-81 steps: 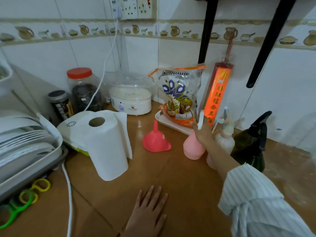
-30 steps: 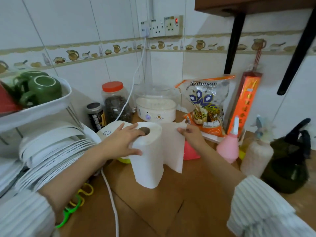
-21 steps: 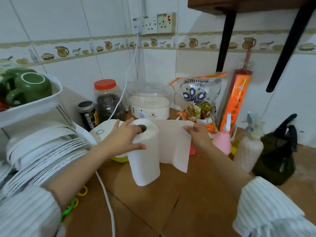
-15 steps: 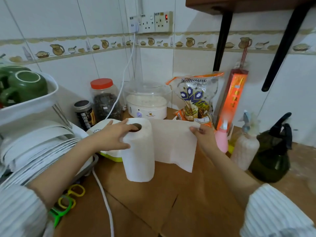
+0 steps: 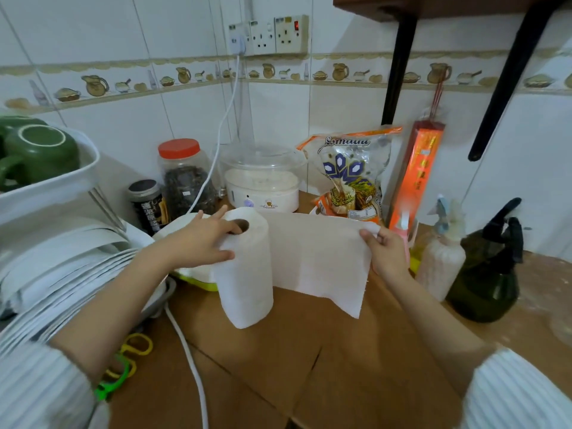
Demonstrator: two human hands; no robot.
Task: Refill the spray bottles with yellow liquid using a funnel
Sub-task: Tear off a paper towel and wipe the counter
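I saw three spray bottles standing close together at the right of the counter (image 5: pixel 325 360): a pink bottle (image 5: pixel 406 243), mostly hidden behind the right hand, a pale bottle (image 5: pixel 441 261) with a light blue trigger, and a dark green bottle (image 5: pixel 486 280) with a black trigger nearest the right edge. A bit of yellow showed low between the pink and pale bottles; I could not tell what it was. What the bottles held I could not make out, and the funnel was not visible to me behind the paper.

On the far side stood a jar (image 5: pixel 185 178) with an orange lid, full of dark dried stuff, a small black can (image 5: pixel 148 204) beside it, and a clear-lidded white cooker (image 5: pixel 263 181) with something pale inside. A printed bag (image 5: pixel 351 171) and a tall red-orange box (image 5: pixel 416 174) leaned against the wall.

The left hand (image 5: pixel 204 239) gripped the top of an upright paper roll (image 5: pixel 244 274), fingers curled over its edge — the right hand (image 5: pixel 383 252) pinched the corner of the sheet (image 5: pixel 315 258) drawn out to the right. That sheet hung between me and the bottles' side of the counter.

At the left sat a rack of white plates (image 5: pixel 62 274), green mugs (image 5: pixel 37 153) above, scissors (image 5: pixel 123 370) and a white cord (image 5: pixel 192 366) near.
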